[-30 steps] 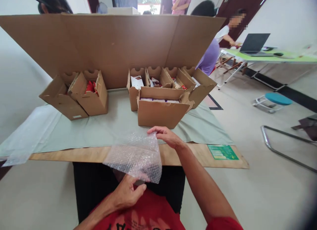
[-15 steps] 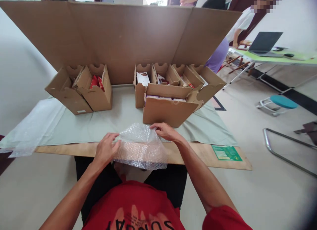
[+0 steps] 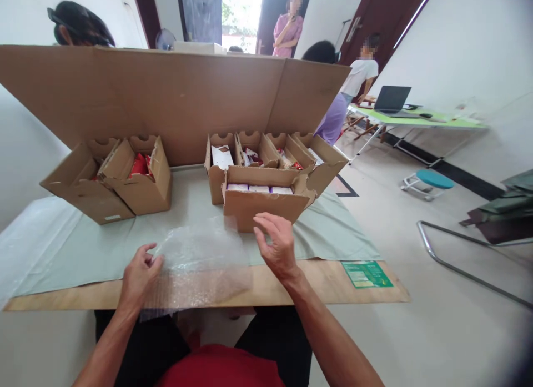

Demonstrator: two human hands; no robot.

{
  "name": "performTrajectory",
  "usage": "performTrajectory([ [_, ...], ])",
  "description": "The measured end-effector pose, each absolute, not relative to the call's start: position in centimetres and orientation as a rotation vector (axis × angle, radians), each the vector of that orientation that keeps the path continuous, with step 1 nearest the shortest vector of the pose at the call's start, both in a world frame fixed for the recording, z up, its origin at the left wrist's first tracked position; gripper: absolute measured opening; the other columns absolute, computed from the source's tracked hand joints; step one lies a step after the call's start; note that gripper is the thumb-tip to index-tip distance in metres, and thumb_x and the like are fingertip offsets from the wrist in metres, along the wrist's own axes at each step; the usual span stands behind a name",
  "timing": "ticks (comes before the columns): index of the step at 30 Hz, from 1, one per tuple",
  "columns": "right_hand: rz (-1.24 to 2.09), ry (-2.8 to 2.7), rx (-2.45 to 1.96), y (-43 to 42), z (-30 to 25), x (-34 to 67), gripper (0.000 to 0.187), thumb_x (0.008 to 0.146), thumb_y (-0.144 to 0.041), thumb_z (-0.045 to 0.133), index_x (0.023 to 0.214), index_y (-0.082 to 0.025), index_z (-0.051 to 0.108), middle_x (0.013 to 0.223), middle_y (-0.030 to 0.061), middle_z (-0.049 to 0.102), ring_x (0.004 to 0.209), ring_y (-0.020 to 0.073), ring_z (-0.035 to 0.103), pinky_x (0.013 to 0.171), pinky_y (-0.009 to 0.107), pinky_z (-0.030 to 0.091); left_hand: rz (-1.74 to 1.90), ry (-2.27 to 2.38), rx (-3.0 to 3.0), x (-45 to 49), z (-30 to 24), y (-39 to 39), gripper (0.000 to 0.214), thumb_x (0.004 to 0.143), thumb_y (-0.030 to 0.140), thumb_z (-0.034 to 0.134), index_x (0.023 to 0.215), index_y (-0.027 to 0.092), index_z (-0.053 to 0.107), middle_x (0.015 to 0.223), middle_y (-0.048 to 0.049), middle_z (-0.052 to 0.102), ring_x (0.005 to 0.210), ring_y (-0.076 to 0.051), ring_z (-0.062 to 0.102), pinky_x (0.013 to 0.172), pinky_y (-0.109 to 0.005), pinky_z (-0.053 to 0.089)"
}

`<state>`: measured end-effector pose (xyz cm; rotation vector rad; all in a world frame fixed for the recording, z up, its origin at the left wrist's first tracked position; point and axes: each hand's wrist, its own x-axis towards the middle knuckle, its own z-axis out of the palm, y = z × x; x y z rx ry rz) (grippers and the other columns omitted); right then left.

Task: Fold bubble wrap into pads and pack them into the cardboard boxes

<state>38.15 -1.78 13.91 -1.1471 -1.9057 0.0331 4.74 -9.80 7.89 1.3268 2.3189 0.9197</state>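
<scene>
Slanting bodyward, bubble wrap (image 3: 197,267) reaches left hand (image 3: 140,276), grip unclear; right hand (image 3: 278,244) gapes.

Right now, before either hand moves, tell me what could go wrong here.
First, the bubble wrap hangs partly over the front edge of the table, so it might slide down toward the lap if the left hand lets it drift. Second, the right hand is close to the front box; a careless forward push could bump it and perhaps jostle the small packs inside.
</scene>
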Motion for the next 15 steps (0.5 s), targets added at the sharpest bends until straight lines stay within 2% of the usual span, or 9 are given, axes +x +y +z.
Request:
performTrajectory([
  [3,-0.17,-1.766,-1.217,-0.8,16.5,41.6,0.034,0.094,-0.024,0.058,0.127,-0.025,0.066,0.135,0.0119,0.066,0.129,0.0315,0.057,0.112,0.052,0.04,0.985,2.263,1.191,3.1,6.9,-10.0,0.081,0.068,0.061,0.054,0.131,0.011,0.058,0.084,-0.0047,0.068,0.075,-0.025,0.066,0.076,-0.037,0.05],
  [5,-0.185,-1.682,-1.317,0.4,17.7,44.9,0.047,0.09,-0.029,0.062,0.136,-0.023,0.059,0.142,0.0146,0.06,0.132,0.0339,0.054,0.109,0.054,0.044,1.035,2.225,1.132,2.8,6.3,-10.1,0.09,0.065,0.065,0.056,0.135,0.009,0.056,0.094,-0.0079,0.069,0.08,-0.026,0.067,0.078,-0.038,0.052],
  [7,-0.048,-1.628,-1.398,1.6,18.1,47.7,0.056,0.085,-0.035,0.066,0.139,-0.022,0.056,0.14,0.0155,0.06,0.125,0.0335,0.059,0.097,0.05,0.053,1.066,2.189,1.109,2.8,6.0,-10.2,0.092,0.064,0.066,0.058,0.136,0.009,0.056,0.094,-0.0081,0.07,0.08,-0.026,0.068,0.077,-0.038,0.053],
  [9,0.177,-1.605,-1.419,2.8,17.7,49.6,0.059,0.082,-0.038,0.069,0.137,-0.024,0.057,0.14,0.0144,0.06,0.122,0.0318,0.061,0.088,0.045,0.058,1.076,2.179,1.119,3.0,6.0,-10.2,0.089,0.064,0.064,0.058,0.134,0.01,0.057,0.088,-0.0056,0.07,0.077,-0.025,0.068,0.075,-0.036,0.053],
  [13,0.57,-1.604,-1.362,4.6,16.5,50.3,0.051,0.077,-0.041,0.072,0.125,-0.024,0.064,0.151,0.0142,0.051,0.137,0.0335,0.052,0.092,0.043,0.057,1.099,2.174,1.15,3.2,6.1,-10.5,0.082,0.068,0.061,0.058,0.133,0.012,0.059,0.076,-0.0012,0.068,0.068,-0.022,0.065,0.068,-0.034,0.052],
  [15,0.672,-1.608,-1.346,5.0,16.8,50.3,0.057,0.076,-0.041,0.074,0.129,-0.024,0.061,0.15,0.0143,0.052,0.137,0.0349,0.052,0.09,0.042,0.059,1.103,2.171,1.129,3.0,5.9,-10.6,0.082,0.068,0.061,0.059,0.134,0.011,0.059,0.075,-0.0013,0.069,0.067,-0.022,0.065,0.066,-0.033,0.051],
])
